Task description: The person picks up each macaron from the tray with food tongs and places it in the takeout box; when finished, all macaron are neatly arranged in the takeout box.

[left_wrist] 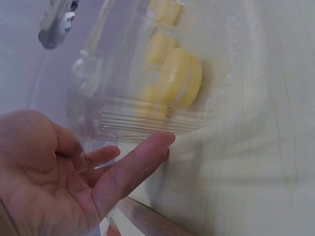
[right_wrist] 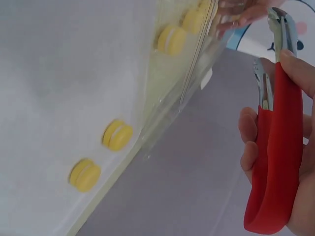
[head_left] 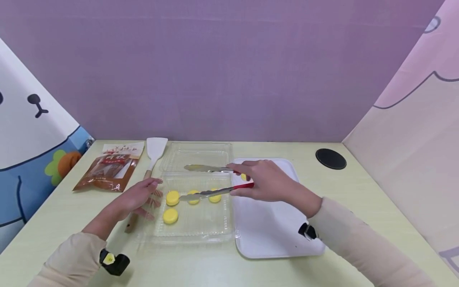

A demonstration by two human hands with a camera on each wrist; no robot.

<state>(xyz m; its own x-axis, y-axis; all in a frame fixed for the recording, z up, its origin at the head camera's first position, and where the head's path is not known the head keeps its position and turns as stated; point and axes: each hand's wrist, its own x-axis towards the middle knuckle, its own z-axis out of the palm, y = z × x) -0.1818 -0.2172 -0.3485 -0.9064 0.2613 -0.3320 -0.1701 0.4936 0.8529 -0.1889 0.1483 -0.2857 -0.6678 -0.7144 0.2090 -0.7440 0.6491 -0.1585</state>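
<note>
My right hand (head_left: 270, 181) grips metal tongs (right_wrist: 275, 162) by their red handles. The tongs' arms are spread, with nothing held between the tips, over a clear plastic hinged container (head_left: 195, 233). Several yellow macarons (head_left: 170, 216) with pale filling lie in the container's near half, mostly toward its left and back. Fingers extended, my left hand (head_left: 134, 201) is at the container's left wall; in the left wrist view its fingertips appear to touch the ridged plastic. To the right is a white tray (head_left: 276, 235). Two macarons (right_wrist: 117, 135) lie on it in the right wrist view, mostly hidden by my right hand in the head view.
A white spatula (head_left: 156, 148) with a wooden handle lies left of the container, partly beneath my left hand. Beyond it are brown snack packets (head_left: 107, 171). A black round disc (head_left: 330, 158) sits at the back right. A purple wall (head_left: 215, 79) closes off the table's back.
</note>
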